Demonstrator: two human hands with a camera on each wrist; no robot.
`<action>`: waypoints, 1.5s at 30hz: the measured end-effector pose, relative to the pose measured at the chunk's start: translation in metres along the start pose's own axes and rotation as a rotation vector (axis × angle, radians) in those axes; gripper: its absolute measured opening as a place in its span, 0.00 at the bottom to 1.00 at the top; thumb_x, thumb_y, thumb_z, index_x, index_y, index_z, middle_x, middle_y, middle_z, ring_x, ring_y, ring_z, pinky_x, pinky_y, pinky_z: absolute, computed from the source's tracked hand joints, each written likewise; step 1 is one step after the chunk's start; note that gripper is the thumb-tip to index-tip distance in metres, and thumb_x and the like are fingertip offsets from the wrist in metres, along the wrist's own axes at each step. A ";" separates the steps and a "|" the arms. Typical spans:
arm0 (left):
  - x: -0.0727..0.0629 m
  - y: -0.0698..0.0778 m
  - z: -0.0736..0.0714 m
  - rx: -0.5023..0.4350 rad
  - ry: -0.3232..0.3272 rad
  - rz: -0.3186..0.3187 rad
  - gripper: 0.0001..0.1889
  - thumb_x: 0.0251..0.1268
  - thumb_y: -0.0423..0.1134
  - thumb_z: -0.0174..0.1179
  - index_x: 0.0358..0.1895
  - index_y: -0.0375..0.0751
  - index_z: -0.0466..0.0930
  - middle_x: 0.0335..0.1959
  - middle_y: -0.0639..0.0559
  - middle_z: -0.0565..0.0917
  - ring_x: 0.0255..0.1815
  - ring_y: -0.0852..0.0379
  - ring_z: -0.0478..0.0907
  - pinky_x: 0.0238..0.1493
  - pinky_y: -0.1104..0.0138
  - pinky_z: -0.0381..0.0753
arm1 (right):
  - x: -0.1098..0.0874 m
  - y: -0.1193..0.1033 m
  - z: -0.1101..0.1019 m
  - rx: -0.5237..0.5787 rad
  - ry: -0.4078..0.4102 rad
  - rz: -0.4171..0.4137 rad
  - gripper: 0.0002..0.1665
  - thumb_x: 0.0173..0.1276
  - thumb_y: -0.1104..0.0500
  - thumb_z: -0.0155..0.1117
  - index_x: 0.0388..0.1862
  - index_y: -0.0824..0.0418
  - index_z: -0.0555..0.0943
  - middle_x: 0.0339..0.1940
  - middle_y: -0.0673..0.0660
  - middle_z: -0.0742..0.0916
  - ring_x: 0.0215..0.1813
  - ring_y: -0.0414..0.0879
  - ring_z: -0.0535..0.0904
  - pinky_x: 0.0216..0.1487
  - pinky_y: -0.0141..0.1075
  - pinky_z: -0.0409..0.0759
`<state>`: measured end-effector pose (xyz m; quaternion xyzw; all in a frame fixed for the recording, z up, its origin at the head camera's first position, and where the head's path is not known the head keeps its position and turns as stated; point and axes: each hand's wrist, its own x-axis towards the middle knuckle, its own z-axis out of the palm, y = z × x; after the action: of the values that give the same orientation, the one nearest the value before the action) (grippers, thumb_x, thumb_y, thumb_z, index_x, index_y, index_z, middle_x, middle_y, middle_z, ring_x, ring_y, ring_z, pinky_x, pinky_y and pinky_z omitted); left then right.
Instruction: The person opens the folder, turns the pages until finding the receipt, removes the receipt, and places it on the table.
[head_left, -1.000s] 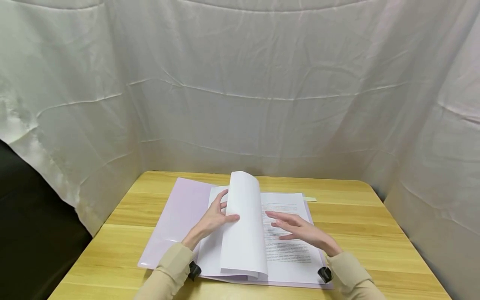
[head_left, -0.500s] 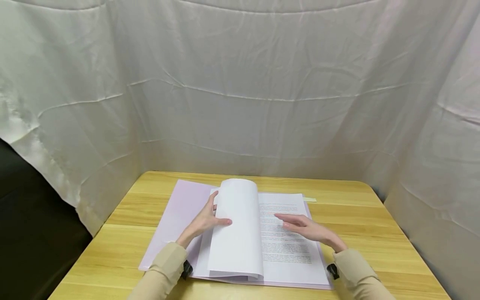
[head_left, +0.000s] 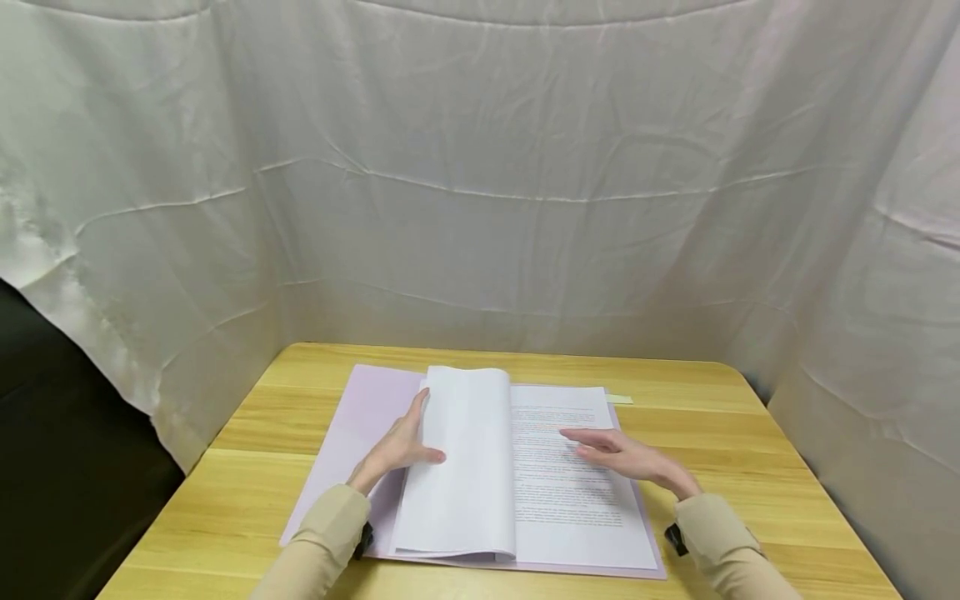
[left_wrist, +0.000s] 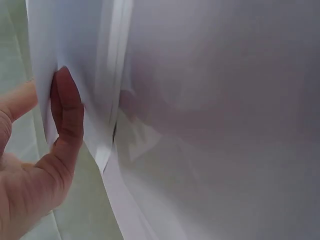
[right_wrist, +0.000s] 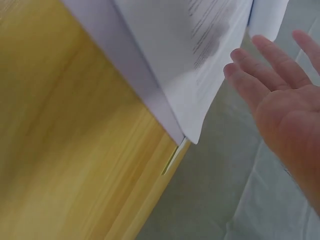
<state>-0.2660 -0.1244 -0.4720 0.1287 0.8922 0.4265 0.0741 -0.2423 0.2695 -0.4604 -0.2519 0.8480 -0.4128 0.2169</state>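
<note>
A lilac folder lies spread on the table in the head view. In it are white sheets, and a curled-over sheet with a blank upper face bends to the left. My left hand holds that sheet by its left edge, thumb on top and fingers beneath. In the left wrist view the fingers press one face of the paper, and the thumb is partly hidden behind it. My right hand hovers over the printed page on the right, its fingers extended and holding nothing.
A pale yellow-green tab sticks out past the top right of the pages. Under the folder is a wood-grain table. Light grey cloth hangs behind and at the sides, with a black area at lower left.
My left hand has moved left and lower, taking the curled sheet with it, so more print shows. The right hand has drawn a little to the right.
</note>
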 end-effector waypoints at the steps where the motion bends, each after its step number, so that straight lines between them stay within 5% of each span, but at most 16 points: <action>1: 0.000 -0.001 0.000 0.018 0.001 0.000 0.62 0.46 0.31 0.78 0.79 0.29 0.40 0.73 0.19 0.61 0.72 0.24 0.63 0.74 0.35 0.61 | 0.000 0.001 -0.001 -0.002 0.002 0.004 0.31 0.82 0.53 0.48 0.78 0.62 0.63 0.78 0.69 0.67 0.77 0.70 0.62 0.74 0.66 0.64; 7: 0.000 -0.006 0.000 0.076 0.003 0.002 0.62 0.44 0.29 0.78 0.79 0.29 0.41 0.67 0.18 0.69 0.69 0.26 0.68 0.73 0.37 0.65 | -0.002 0.009 -0.004 0.000 0.022 0.036 0.31 0.81 0.51 0.50 0.78 0.61 0.65 0.77 0.68 0.69 0.77 0.70 0.62 0.73 0.66 0.65; 20: 0.000 -0.009 0.006 0.172 0.012 -0.041 0.61 0.43 0.28 0.78 0.79 0.29 0.44 0.73 0.22 0.63 0.75 0.26 0.61 0.75 0.38 0.62 | 0.000 0.021 -0.009 -0.064 0.044 -0.015 0.29 0.81 0.55 0.50 0.74 0.68 0.67 0.74 0.72 0.72 0.74 0.74 0.65 0.71 0.70 0.64; 25: -0.001 -0.008 0.006 0.187 0.009 -0.088 0.59 0.46 0.29 0.77 0.80 0.31 0.45 0.75 0.16 0.52 0.76 0.20 0.53 0.74 0.32 0.58 | 0.003 0.028 -0.011 -0.122 0.085 -0.034 0.28 0.80 0.56 0.51 0.72 0.70 0.70 0.72 0.73 0.74 0.73 0.74 0.67 0.70 0.69 0.67; 27: -0.001 -0.008 0.007 0.200 0.016 -0.081 0.59 0.45 0.29 0.78 0.79 0.31 0.47 0.75 0.16 0.53 0.73 0.20 0.58 0.71 0.33 0.64 | 0.004 0.030 -0.012 -0.145 0.103 -0.031 0.27 0.80 0.56 0.52 0.71 0.70 0.71 0.71 0.73 0.75 0.72 0.74 0.67 0.69 0.69 0.67; 32: 0.001 -0.009 0.009 0.258 0.047 -0.017 0.57 0.40 0.30 0.80 0.77 0.28 0.53 0.71 0.24 0.60 0.67 0.27 0.65 0.67 0.38 0.71 | 0.011 0.035 -0.016 -0.178 0.137 -0.020 0.27 0.79 0.57 0.53 0.69 0.71 0.72 0.71 0.75 0.75 0.72 0.76 0.66 0.69 0.70 0.67; 35: 0.001 -0.009 0.009 0.248 0.031 0.004 0.55 0.41 0.29 0.79 0.76 0.29 0.55 0.74 0.25 0.57 0.72 0.26 0.60 0.72 0.35 0.64 | 0.015 0.037 -0.019 -0.185 0.155 -0.003 0.27 0.78 0.57 0.55 0.69 0.71 0.72 0.71 0.75 0.74 0.73 0.77 0.65 0.69 0.70 0.66; 45: 0.004 -0.013 0.009 0.157 -0.189 0.235 0.48 0.45 0.14 0.58 0.76 0.24 0.52 0.80 0.28 0.51 0.81 0.27 0.46 0.80 0.36 0.44 | 0.034 0.046 -0.026 -0.198 0.216 0.083 0.26 0.77 0.57 0.57 0.68 0.68 0.74 0.72 0.75 0.72 0.75 0.75 0.62 0.73 0.70 0.62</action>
<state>-0.2702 -0.1242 -0.4877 0.2770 0.8906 0.3472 0.0972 -0.2956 0.2886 -0.4881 -0.1908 0.9127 -0.3424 0.1157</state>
